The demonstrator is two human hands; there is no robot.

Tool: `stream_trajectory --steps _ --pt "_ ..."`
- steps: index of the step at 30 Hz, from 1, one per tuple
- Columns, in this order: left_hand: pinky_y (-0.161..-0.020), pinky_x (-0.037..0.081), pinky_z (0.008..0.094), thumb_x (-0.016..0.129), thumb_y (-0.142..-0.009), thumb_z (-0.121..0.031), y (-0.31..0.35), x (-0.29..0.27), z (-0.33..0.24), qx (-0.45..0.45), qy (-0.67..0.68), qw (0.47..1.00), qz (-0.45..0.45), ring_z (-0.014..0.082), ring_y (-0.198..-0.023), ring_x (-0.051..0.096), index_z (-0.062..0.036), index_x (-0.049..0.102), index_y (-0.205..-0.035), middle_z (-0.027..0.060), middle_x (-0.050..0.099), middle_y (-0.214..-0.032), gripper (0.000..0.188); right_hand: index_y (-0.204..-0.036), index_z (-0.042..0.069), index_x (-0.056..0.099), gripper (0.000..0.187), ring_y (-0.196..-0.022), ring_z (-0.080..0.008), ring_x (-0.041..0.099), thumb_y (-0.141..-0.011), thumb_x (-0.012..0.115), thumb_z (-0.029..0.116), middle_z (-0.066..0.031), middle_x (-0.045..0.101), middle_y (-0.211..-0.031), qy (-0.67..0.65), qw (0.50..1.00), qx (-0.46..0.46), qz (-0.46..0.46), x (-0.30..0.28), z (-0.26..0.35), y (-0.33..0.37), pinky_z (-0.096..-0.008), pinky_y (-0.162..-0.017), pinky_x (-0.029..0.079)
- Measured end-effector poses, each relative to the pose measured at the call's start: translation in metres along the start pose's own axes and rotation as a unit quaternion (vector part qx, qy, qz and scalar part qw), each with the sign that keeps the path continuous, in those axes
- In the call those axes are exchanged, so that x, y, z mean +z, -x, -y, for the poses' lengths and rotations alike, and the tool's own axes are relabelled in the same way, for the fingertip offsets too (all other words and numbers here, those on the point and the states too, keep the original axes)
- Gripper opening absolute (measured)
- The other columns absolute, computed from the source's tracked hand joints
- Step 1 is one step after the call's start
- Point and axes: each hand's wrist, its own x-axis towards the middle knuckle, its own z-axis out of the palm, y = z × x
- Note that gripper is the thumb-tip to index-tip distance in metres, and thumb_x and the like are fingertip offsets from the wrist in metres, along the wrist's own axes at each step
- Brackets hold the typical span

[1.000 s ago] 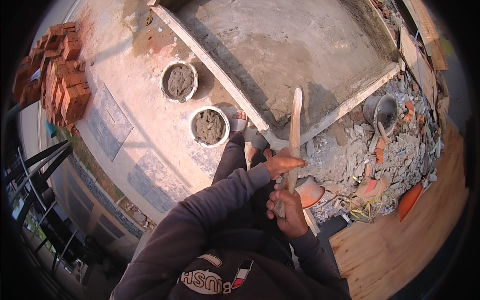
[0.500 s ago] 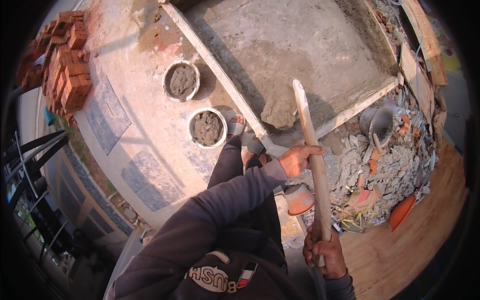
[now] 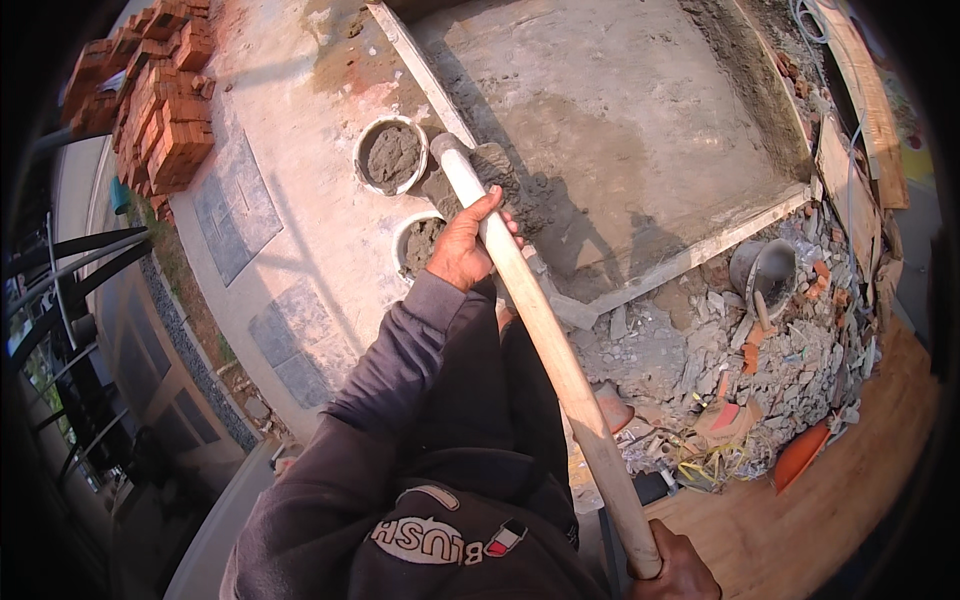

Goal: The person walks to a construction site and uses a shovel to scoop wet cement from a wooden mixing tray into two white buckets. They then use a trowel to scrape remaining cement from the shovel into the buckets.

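My left hand (image 3: 463,242) is wrapped round the upper part of a hoe's (image 3: 548,330) long pale wooden handle. Lower down, near the handle's bottom end, my right hand (image 3: 680,568) grips it too. The handle slants from lower right to upper left. Beside its far end a dark grey lump of wet mortar (image 3: 505,185) hides most of the blade, over the frame's left board. Two white-rimmed buckets hold mortar: a farther bucket (image 3: 359,150) left of the handle's end, and a nearer bucket (image 3: 398,250), partly covered by my left hand.
A board-edged mixing bed (image 3: 690,255) has wet mortar on its floor. Rubble (image 3: 700,350) lies to its right, with a grey bucket (image 3: 762,268) and an orange pan (image 3: 803,452). Stacked red bricks (image 3: 165,120) stand far left. Plywood (image 3: 790,520) lies at lower right.
The hoe's far end has swung left from the mixing bed toward the buckets, with mortar on it. My left hand moved up and left; my right hand moved lower.
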Motion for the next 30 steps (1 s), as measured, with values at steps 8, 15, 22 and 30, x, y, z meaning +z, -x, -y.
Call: stream_trajectory --steps 8,15,22,30 --pt "-0.055 0.045 0.0333 0.073 -0.084 -0.014 0.012 -0.16 -0.008 0.125 0.088 0.976 -0.156 0.0137 -0.058 0.049 -0.0125 0.057 -0.087 -0.0004 0.048 -0.068 0.017 -0.107 0.005 0.049 0.043 -0.076 -0.0459 0.062 -0.069 0.068 0.014 -0.0231 0.062 -0.078 0.203 0.976 0.002 0.085 -0.017 -0.053 -0.124 -0.0494 -0.064 0.049" --pt "-0.059 0.048 0.0378 0.066 -0.081 -0.006 -0.046 -0.26 0.031 0.176 0.15 0.959 -0.162 0.0185 -0.059 0.05 -0.0082 0.051 -0.078 0.0029 0.048 -0.067 0.016 -0.1 0.011 0.051 0.032 -0.079 -0.043 0.062 -0.072 0.067 0.011 -0.0189 0.063 -0.08 0.242 0.967 -0.081 0.018 -0.028 -0.151 -0.253 -0.0493 -0.065 0.048" --pt "-0.075 0.051 0.0482 0.064 -0.081 -0.006 -0.122 -0.314 0.079 0.1 0.186 0.948 -0.237 0.0255 -0.067 0.052 -0.0046 0.053 -0.082 0.009 0.052 -0.074 0.011 -0.094 0.011 0.053 0.029 -0.082 -0.0406 0.061 -0.069 0.066 0.003 -0.0173 0.062 -0.081 0.292 0.953 -0.061 -0.05 -0.039 -0.253 -0.339 -0.0475 -0.069 0.048" --pt "-0.081 0.052 0.0464 0.067 -0.079 -0.002 -0.118 -0.309 0.098 0.059 0.254 0.94 -0.219 0.0252 -0.073 0.055 -0.0029 0.054 -0.087 0.0108 0.055 -0.079 0.014 -0.091 0.008 0.057 0.025 -0.086 -0.0374 0.058 -0.069 0.06 -0.005 -0.0132 0.061 -0.088 0.415 0.886 -0.019 -0.207 -0.053 -0.289 -0.371 -0.0469 -0.07 0.049"
